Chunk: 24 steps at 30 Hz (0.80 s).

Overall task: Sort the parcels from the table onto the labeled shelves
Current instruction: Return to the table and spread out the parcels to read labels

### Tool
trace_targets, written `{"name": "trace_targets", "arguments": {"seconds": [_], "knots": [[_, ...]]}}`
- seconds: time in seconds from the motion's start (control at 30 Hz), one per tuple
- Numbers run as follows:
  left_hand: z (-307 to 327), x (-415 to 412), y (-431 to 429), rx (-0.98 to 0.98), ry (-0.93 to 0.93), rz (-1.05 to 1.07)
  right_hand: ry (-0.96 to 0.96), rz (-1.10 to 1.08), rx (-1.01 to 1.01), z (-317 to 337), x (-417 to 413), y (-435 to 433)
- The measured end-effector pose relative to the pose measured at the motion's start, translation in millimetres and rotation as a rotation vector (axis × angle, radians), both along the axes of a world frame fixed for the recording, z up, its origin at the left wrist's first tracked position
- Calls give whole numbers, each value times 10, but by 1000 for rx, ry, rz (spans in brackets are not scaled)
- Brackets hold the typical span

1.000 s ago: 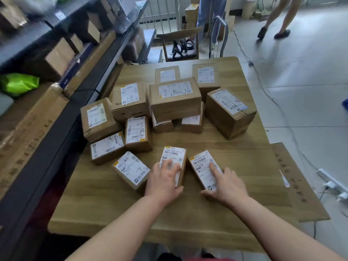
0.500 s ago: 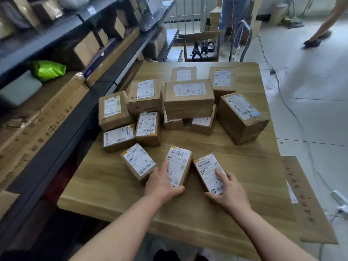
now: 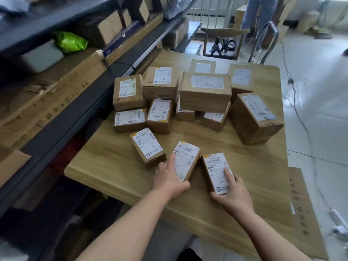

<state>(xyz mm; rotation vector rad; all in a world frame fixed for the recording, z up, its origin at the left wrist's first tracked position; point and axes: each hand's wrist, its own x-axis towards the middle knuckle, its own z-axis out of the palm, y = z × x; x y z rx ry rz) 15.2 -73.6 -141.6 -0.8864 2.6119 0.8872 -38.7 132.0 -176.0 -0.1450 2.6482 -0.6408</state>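
Dark shelves [image 3: 120,70] run along the left; on the wooden counter [image 3: 116,162], the left hand [image 3: 168,178] grips one small labelled parcel [image 3: 186,161] near the front edge, the right hand [image 3: 232,193] grips the neighbouring parcel [image 3: 216,170]

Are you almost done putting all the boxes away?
Not nearly. Some boxes already sit on the shelves, but I can't tell whether they came from this pile. Right now the left hand holds one small parcel and the right hand another, both on the table. About a dozen parcels remain there.
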Motion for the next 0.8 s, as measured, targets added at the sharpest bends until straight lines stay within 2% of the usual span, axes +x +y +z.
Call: {"name": "trace_targets", "arguments": {"seconds": [0.1, 0.23, 0.5, 0.8], "knots": [[-3, 429, -41, 41, 62, 28, 60, 20, -45, 61, 142, -36], [85, 1102, -239, -32, 139, 80, 140, 163, -70, 203, 417, -246], [325, 2840, -342, -113, 307, 478, 157, 444, -203, 471, 1503, -716], [518, 4883, 134, -215, 292, 877, 153, 933, -246, 689, 3091, -1066]]}}
